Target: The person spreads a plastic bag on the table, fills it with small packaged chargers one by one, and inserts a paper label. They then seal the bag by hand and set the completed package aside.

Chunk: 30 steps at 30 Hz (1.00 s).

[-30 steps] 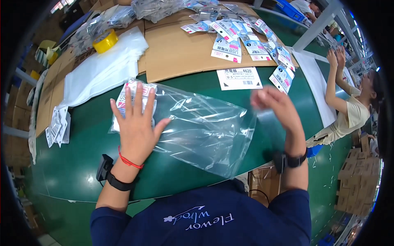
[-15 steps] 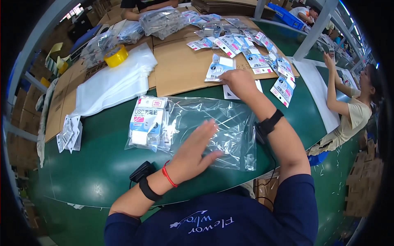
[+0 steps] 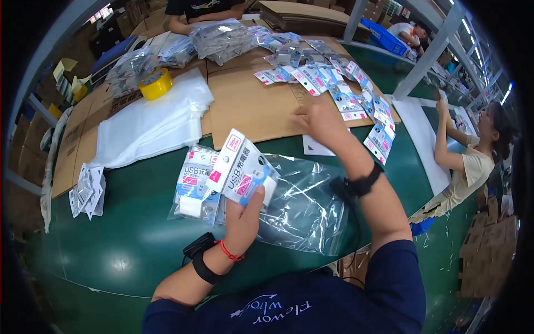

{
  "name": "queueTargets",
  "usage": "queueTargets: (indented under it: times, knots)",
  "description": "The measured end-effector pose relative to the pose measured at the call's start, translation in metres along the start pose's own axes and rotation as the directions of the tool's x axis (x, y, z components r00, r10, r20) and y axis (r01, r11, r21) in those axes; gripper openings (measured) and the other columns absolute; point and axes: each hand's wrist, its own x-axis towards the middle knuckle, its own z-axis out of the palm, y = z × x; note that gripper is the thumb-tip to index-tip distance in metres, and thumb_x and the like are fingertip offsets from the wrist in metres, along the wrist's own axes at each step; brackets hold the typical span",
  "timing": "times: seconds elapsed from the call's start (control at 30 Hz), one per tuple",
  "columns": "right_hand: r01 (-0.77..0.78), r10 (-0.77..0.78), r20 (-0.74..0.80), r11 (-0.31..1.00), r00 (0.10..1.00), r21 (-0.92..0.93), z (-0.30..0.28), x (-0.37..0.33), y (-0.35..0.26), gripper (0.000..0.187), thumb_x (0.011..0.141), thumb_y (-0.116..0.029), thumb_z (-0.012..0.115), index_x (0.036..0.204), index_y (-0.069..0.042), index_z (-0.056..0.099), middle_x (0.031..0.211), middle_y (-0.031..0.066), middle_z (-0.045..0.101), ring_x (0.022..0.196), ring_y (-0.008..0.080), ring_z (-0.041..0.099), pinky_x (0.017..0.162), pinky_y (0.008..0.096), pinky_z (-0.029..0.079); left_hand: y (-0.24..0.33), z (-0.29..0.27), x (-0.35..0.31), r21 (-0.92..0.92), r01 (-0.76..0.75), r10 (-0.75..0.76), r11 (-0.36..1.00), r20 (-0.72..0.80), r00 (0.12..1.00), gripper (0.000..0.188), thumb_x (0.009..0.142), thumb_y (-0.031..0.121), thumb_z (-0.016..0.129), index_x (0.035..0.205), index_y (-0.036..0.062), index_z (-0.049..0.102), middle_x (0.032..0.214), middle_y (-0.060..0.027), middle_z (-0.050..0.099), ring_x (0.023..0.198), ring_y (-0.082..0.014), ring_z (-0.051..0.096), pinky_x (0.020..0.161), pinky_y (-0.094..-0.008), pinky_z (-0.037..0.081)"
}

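Note:
My left hand is closed on a charger package, a white, blue and pink card with a hang hole and a white charger, tilted above the table. Under and beside it, a stack of like packages lies at the left end of a clear plastic bag. The bag is spread flat on the green table. My right hand hovers over the cardboard sheet, fingers bent and somewhat apart, with nothing visible in them. Nearest to it are scattered charger packages and a white card.
At left lie a pile of clear bags, a yellow tape roll and small white cards. Filled bags are heaped at the back, near a person. Another person sits at right beside a metal post.
The package that was under my right hand is now in my left hand, above the stack. My right hand has let go of it and stays over the cardboard.

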Motion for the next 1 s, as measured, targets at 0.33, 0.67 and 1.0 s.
queueTargets:
  times: [0.33, 0.67, 1.0]
  knots:
    - [-0.042, 0.300, -0.534, 0.897, 0.790, 0.440, -0.007, 0.010, 0.065, 0.026, 0.088, -0.016, 0.061, 0.111, -0.003, 0.064, 0.107, 0.0138, 0.062, 0.094, 0.0243, 0.061, 0.082, 0.0308, 0.048, 0.002, 0.006, 0.004, -0.403, 0.058, -0.089, 0.914, -0.057, 0.994, 0.032, 0.093, 0.012, 0.055, 0.121, -0.0027, 0.048, 0.114, -0.0074, 0.057, 0.101, -0.0117, 0.054, 0.086, -0.0258, 0.044]
    - [0.195, 0.093, -0.394, 0.752, 0.914, 0.630, -0.064, -0.080, -0.084, 0.026, 0.086, -0.002, 0.061, 0.111, -0.005, 0.066, 0.098, 0.0070, 0.061, 0.080, 0.0082, 0.055, 0.065, 0.0180, 0.043, 0.009, 0.014, 0.005, -0.076, -0.022, 0.035, 0.997, 0.177, 0.984, 0.042, 0.096, 0.018, 0.051, 0.131, -0.0009, 0.036, 0.119, -0.0080, 0.054, 0.104, -0.0123, 0.052, 0.089, -0.0274, 0.044]
    - [0.332, 0.162, -0.415, 0.380, 0.895, 0.863, -0.040, -0.072, -0.108, 0.036, 0.096, -0.015, 0.047, 0.128, 0.001, 0.049, 0.113, 0.0098, 0.056, 0.089, 0.0085, 0.052, 0.078, 0.0220, 0.041, 0.006, 0.013, -0.009, -0.421, 0.306, -0.139, 0.854, 0.383, 0.913, 0.045, 0.093, 0.020, 0.056, 0.131, 0.0037, 0.039, 0.114, -0.0060, 0.057, 0.101, -0.0117, 0.056, 0.085, -0.0273, 0.047]
